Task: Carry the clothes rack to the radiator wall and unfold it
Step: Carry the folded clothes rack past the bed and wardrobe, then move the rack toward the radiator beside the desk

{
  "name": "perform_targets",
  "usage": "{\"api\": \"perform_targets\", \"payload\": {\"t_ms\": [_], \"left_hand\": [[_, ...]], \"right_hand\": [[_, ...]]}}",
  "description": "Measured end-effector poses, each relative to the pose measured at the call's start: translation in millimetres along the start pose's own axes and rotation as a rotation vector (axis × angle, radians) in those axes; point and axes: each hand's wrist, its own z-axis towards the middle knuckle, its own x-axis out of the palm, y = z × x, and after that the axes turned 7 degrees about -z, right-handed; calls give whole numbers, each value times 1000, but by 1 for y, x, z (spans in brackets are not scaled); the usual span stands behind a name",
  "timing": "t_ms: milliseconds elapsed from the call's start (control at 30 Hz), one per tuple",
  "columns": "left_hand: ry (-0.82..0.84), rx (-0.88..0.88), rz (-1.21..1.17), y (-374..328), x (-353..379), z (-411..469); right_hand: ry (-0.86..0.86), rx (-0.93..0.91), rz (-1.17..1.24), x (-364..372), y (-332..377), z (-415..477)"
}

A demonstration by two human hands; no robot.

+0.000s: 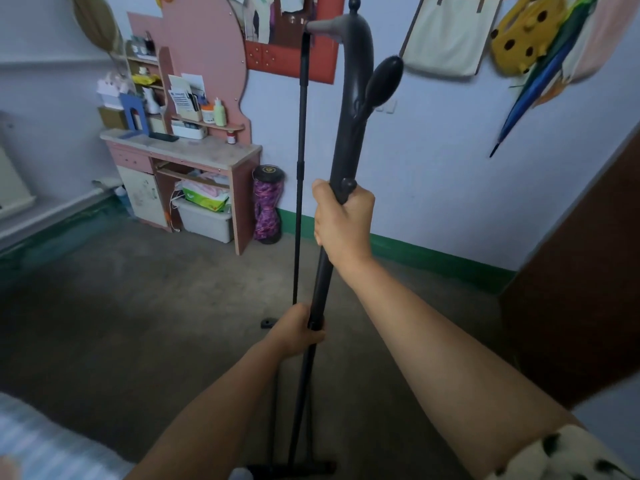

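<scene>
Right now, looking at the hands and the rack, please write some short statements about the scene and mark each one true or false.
1. Both hands grip the rack. True: the right hand holds the thick post high, and the left hand holds it lower.
2. The left hand is above the right hand. False: it is below it.
3. A thin pole stands apart from the thick post, joined to it at the top. True.
4. The desk is blue. False: it is pink, with a pale top.
5. The umbrella lies on the floor. False: it hangs on the wall.
</scene>
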Motion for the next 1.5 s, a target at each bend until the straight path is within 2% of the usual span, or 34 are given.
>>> {"api": "perform_targets", "payload": {"t_ms": [200, 633, 800, 1333, 1500], "left_hand": [[-92, -52, -21, -3, -6, 46], [-403, -203, -73, -29, 12, 135], [-435, -225, -41, -34, 13, 150], [-526, -258, -90, -32, 14, 194], [-587, -273, -118, -38, 21, 209]], "right_hand": [[78, -3, 62, 1, -23, 51], [338, -63, 149, -21, -70, 153], [355, -147, 168, -20, -79, 172], [429, -82, 212, -26, -95, 214], [514, -93, 242, -28, -103, 230]]}}
